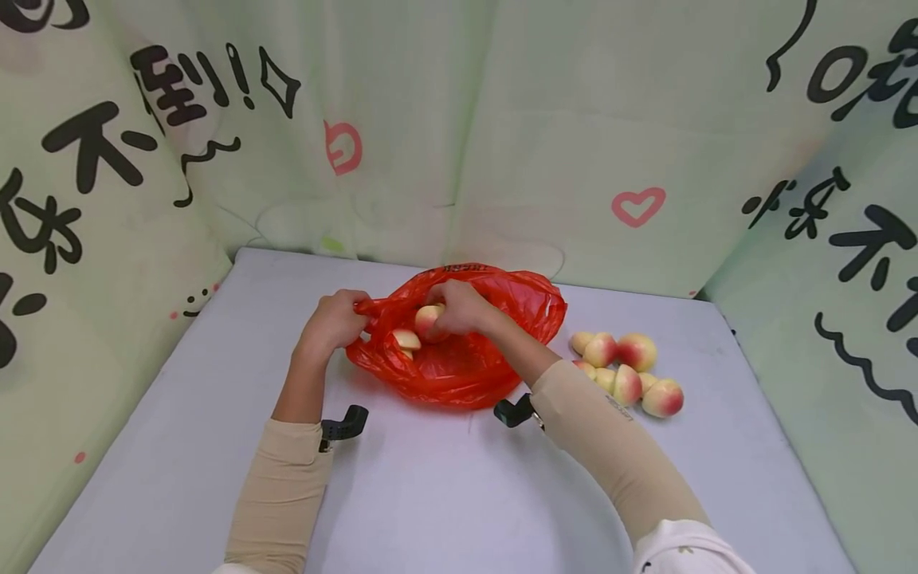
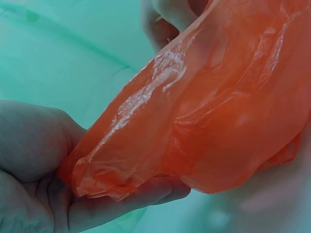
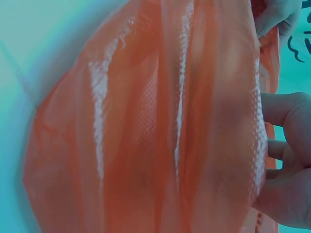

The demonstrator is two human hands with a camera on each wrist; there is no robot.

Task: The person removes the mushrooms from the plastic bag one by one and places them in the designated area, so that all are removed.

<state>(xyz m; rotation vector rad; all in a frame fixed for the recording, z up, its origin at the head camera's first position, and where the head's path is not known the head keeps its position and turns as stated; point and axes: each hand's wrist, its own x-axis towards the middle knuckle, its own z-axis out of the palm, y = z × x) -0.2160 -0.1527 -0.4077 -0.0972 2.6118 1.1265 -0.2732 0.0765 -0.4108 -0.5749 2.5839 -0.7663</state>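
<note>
A red plastic bag (image 1: 459,391) lies with its mouth spread, near the back of the table. My left hand (image 1: 337,320) grips the bag's left rim; in the left wrist view that hand (image 2: 34,145) has the thin film between thumb and fingers. Inside the bag's mouth, my right hand (image 1: 462,308) holds a pink-and-yellow peach (image 1: 427,318). Another peach (image 1: 406,340) shows at the bag's left side, partly covered by red film. In the right wrist view the bag (image 3: 146,136) hides the right fingertips and the peach they hold.
Right of the bag, partly behind my right forearm, several peaches (image 1: 663,398) lie grouped on the white table (image 1: 430,494). Pale green curtains (image 1: 531,159) with black writing stand behind the table and along both sides.
</note>
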